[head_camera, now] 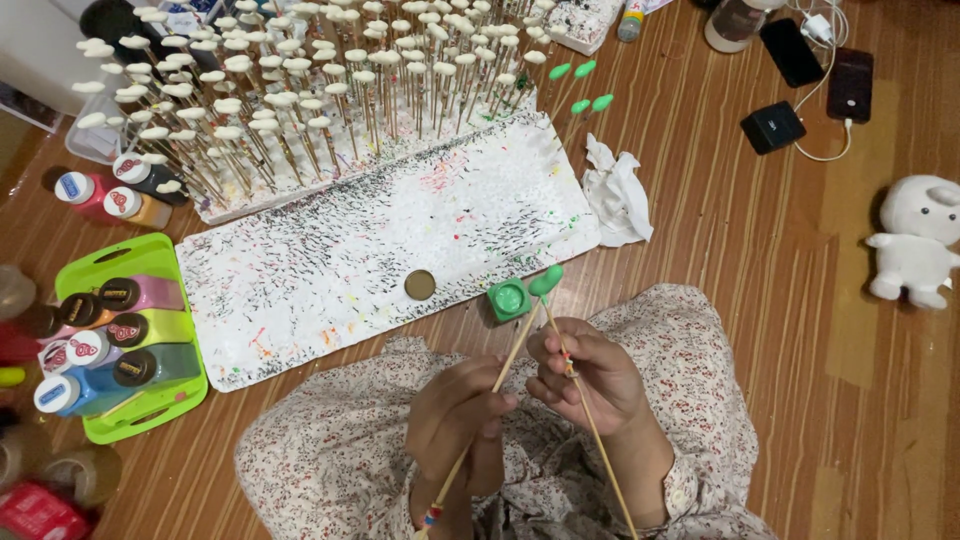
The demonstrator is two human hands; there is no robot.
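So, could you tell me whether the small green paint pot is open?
Open: the green paint pot shows wet green paint inside, no lid on.

Wooden floor point(760, 300) with lengthwise grain and paler patches toward 3 o'clock, evenly lit, without hard shadows. At 12 o'clock, a white foam board point(400, 215) flecked with paint lies flat on the floor. At 9 o'clock, a lime-green tray point(130, 255) of paint bottles. At 1 o'clock, a crumpled white tissue point(617, 195); farther toward 2 o'clock, 2 dark phones point(820, 65) and a black charger block point(772, 127) joined by a white cable. At 3 o'clock, a white plush toy point(915, 240) lies on the floor.
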